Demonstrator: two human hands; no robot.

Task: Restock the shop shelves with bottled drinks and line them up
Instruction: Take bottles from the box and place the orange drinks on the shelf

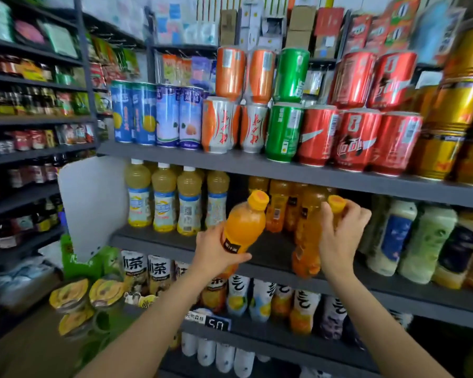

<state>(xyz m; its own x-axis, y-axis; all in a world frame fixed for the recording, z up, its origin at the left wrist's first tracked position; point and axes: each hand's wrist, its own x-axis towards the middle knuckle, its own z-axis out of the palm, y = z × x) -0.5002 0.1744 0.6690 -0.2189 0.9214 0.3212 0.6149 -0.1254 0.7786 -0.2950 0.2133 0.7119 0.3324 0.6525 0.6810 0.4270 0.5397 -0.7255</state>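
The left hand (pixel 216 251) grips one orange juice bottle (pixel 243 226) round its lower body, fingers curled over the dark label, and holds it tilted with the yellow cap leaning right, in front of the middle shelf (pixel 268 251) and off its board. The right hand (pixel 339 236) holds a second orange bottle (pixel 307 241) by the neck, fingers wrapped just below its yellow cap; this bottle's base is at the front edge of the same shelf, and whether it rests on the board cannot be told. The two bottles are near each other, with bare shelf board showing between them. Behind them stands a group of further orange bottles (pixel 280 205); their count is unclear because they overlap. To the left on this shelf stand four pale yellow drink bottles (pixel 164 203) in a front row, three with white caps showing. To the right stand blurred pale bottles (pixel 402 233). On the shelf above, cans are stacked two high: four blue cans (pixel 156 115), four orange cans (pixel 235 105), two green cans (pixel 284 105) and five red cans (pixel 366 113), then gold cans (pixel 453 118) at the right edge. The shelf below carries labelled bottles (pixel 257 298) and a price tag (pixel 217 324).
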